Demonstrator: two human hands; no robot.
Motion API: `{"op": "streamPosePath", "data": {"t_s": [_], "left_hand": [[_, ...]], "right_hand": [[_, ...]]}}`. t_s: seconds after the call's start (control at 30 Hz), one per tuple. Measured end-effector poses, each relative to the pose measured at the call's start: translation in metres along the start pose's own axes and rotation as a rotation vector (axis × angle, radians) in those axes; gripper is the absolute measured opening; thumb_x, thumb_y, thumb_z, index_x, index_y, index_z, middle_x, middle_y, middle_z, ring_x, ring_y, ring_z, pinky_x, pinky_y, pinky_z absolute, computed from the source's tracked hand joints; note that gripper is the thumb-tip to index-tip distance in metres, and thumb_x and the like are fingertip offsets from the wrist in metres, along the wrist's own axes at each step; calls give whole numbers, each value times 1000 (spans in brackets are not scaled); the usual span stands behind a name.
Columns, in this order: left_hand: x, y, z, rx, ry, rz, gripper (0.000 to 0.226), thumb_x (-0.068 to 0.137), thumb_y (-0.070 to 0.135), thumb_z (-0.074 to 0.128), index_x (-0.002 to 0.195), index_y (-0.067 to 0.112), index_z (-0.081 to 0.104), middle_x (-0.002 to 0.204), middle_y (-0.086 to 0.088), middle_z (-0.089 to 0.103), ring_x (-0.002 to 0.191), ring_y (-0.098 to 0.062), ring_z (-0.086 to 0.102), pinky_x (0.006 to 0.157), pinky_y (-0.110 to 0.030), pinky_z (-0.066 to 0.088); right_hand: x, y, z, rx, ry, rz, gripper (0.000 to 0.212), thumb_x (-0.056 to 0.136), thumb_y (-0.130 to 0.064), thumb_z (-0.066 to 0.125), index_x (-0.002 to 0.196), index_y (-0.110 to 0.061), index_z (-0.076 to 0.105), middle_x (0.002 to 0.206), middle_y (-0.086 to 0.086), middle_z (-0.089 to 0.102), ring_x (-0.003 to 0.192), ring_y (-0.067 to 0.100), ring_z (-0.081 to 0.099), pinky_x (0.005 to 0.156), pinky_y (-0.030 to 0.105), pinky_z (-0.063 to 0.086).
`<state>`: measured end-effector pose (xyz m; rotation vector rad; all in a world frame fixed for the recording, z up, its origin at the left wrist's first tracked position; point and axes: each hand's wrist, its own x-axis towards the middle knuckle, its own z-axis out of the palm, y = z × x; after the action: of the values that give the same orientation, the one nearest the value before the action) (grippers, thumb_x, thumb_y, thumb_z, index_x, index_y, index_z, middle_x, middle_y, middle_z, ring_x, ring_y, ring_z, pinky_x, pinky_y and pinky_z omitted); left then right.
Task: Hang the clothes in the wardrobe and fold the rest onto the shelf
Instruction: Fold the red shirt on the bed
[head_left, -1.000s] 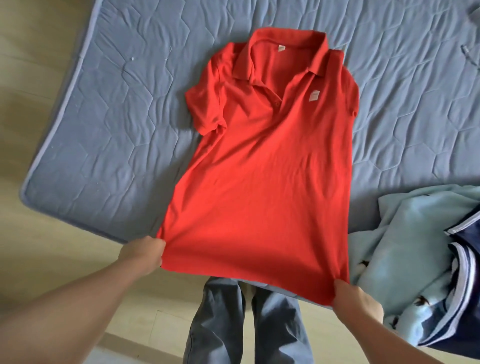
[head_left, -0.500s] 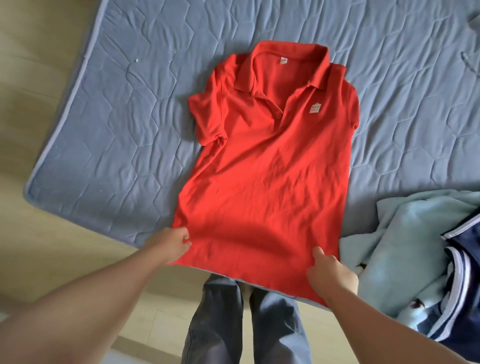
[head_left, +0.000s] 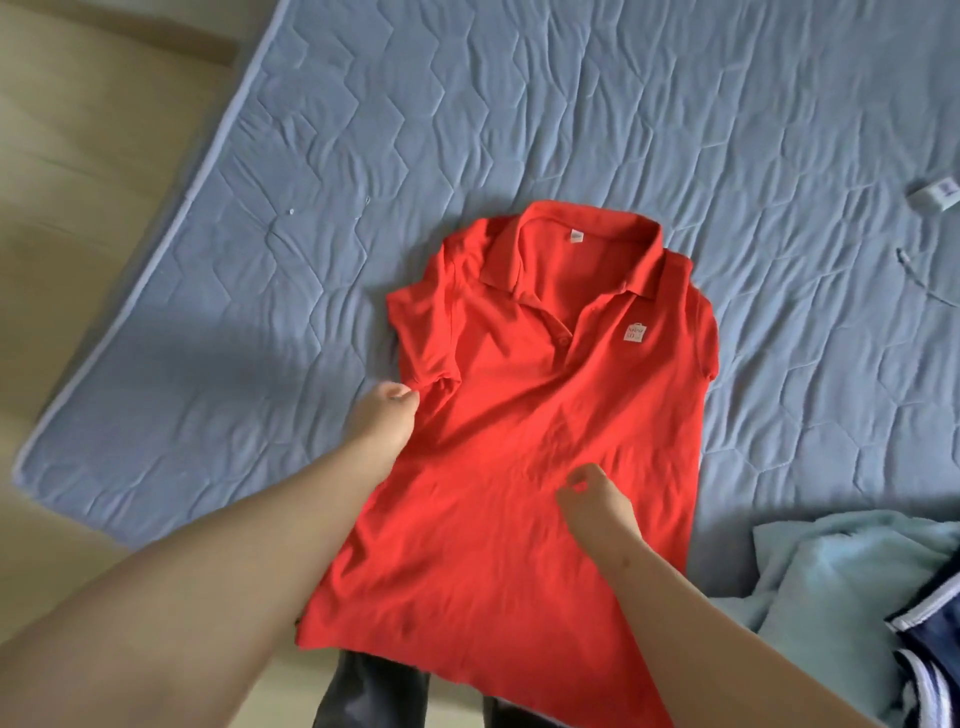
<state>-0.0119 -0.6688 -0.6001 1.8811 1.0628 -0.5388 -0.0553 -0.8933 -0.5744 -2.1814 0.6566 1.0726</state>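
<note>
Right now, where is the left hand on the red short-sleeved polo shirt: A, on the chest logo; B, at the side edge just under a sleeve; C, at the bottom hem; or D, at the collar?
B: the left hand pinches the red short-sleeved polo shirt at its side edge just under the sleeve, where the fabric puckers.

The grip of the left hand (head_left: 384, 421) covers the side seam of the shirt (head_left: 545, 441). Right of that grip, the right hand (head_left: 592, 499) is blurred; whether its curled fingers (head_left: 584, 474) pinch cloth is unclear. Below the grip, the hem (head_left: 415, 670) runs off the bottom edge. Far right, a blanket (head_left: 831, 582) and a small white object (head_left: 935, 195) are cut off; the print on the badge (head_left: 635, 332) is unreadable.
</note>
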Motion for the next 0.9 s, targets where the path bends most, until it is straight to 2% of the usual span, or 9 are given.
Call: {"op": "streamPosePath", "data": {"t_s": [0.1,0.17,0.33,0.4,0.5,0.6,0.67,0.73,0.9], "left_hand": [[43,13,8,-171,33,-112,53,86,40,60,124,4,50,120,-20,58,112,-36,56,97,-49,45],[72,25,12,-284,-23,-164,59,82,42,66,125,5,50,117,-14,60,102,-29,60,92,-42,49],[112,41,13,-436,-247,-278,43,79,28,72,116,8,60,101,-9,67,88,-22,63,80,-33,51],[117,43,6,-497,-253,-278,36,82,16,69,116,6,60,84,-8,64,71,-18,60,67,-30,50],[123,49,-17,-577,-140,-190,36,84,4,63,120,0,57,93,-14,62,68,-18,57,74,-35,49],[131,61,-52,-647,-91,-108,23,86,8,62,109,9,62,102,-12,62,73,-17,58,72,-33,49],[133,67,-70,-685,-168,-138,10,86,17,62,96,17,61,96,-5,64,81,-18,60,71,-36,50],[134,68,-74,-658,-315,-176,18,87,25,60,104,20,62,98,-4,67,88,-21,64,75,-46,52],[129,64,-46,-601,-401,-199,9,88,22,60,96,22,64,72,0,74,62,-15,70,51,-40,57]], "right_hand": [[31,-28,21,162,44,53,21,86,-22,48,107,-22,52,70,-7,51,56,8,49,48,20,34],[54,-46,35,253,51,85,26,86,-22,50,111,-21,53,71,-6,52,57,10,50,53,22,36],[90,-66,57,232,90,92,27,84,-22,50,111,-23,54,83,-2,56,77,20,54,68,25,38],[94,-66,60,214,88,94,28,86,-21,50,114,-22,54,87,-2,56,72,17,53,63,22,36],[92,-59,62,224,93,120,27,86,-21,50,113,-22,53,78,-4,55,60,11,49,58,22,35],[89,-53,59,220,87,139,25,87,-21,50,112,-21,53,79,-4,53,60,11,49,56,23,35],[87,-53,56,221,77,131,24,88,-21,50,112,-20,52,82,-3,54,58,11,50,50,21,35],[87,-53,55,227,69,117,22,88,-21,50,110,-21,52,79,-5,53,58,11,50,48,21,35],[89,-48,60,227,31,92,13,87,-20,50,98,-26,48,74,-10,51,57,9,51,49,20,36]]}}
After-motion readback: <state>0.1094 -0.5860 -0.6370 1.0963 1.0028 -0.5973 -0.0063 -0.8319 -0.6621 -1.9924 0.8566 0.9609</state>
